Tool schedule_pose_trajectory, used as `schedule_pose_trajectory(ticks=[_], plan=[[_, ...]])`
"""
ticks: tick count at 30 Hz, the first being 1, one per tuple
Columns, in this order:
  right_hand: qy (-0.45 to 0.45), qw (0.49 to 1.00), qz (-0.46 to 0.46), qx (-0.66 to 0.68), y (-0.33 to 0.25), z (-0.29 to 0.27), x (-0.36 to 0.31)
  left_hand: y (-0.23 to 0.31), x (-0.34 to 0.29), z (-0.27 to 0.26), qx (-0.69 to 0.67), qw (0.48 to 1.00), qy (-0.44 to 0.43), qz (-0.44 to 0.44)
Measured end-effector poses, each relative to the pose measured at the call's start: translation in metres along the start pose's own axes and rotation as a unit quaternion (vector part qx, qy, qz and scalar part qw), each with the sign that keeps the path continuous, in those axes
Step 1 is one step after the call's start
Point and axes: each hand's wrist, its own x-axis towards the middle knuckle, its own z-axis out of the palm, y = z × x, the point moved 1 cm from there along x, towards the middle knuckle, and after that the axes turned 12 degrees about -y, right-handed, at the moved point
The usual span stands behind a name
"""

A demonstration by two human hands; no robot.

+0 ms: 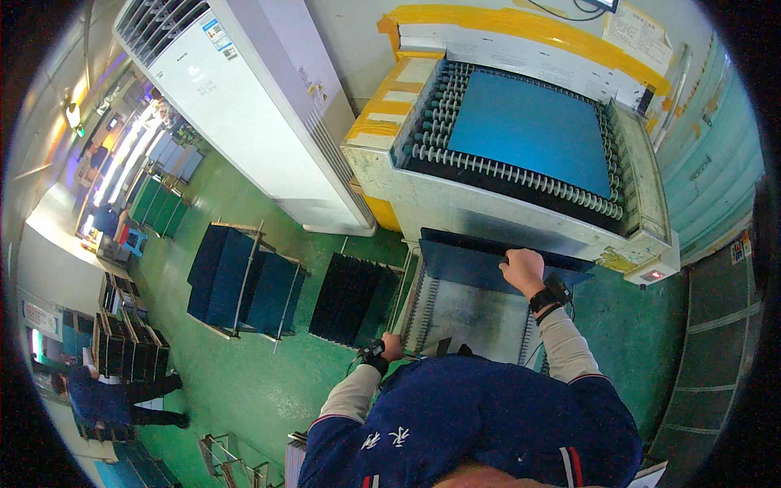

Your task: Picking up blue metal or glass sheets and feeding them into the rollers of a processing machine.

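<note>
My right hand [522, 270] is closed on the top edge of a dark blue panel [464, 264], which stands on edge at the far end of a slotted rack [480, 321]. At least one more panel seems to stand close against it. The rack has a grey base and coil-like slots along both sides. At its near left corner, my left hand [392, 347] is closed around the frame; the fingers are partly hidden. Beyond the rack, a bright blue sheet [533, 126] lies flat on the rollers of a conveyor machine [504, 199].
Left of my rack stands another rack of dark panels [354, 297], with a larger stack of panels [244, 281] farther left. A tall white air conditioner [244, 106] adjoins the machine. A person [106, 398] is beside racks at far left. Grey panelling [712, 358] borders the right.
</note>
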Motion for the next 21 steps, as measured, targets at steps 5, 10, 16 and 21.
schedule_pose_trajectory(ticks=[5, 10, 16, 21], plan=[[0.01, 1.0, -0.007, -0.002, 0.001, 0.0, 0.0, -0.001, 0.003, 0.01, -0.071, 0.996, 0.04, -0.047], [0.003, 1.0, -0.002, 0.0, 0.001, 0.0, 0.0, 0.003, -0.002, -0.003, -0.039, 0.998, -0.003, -0.045], [-0.032, 0.999, 0.004, -0.005, -0.004, -0.005, 0.001, 0.007, -0.005, -0.006, 0.007, 0.997, -0.032, -0.065], [0.007, 1.0, -0.004, 0.002, 0.003, 0.002, 0.001, 0.016, -0.021, -0.032, 0.002, 0.996, -0.081, -0.024]])
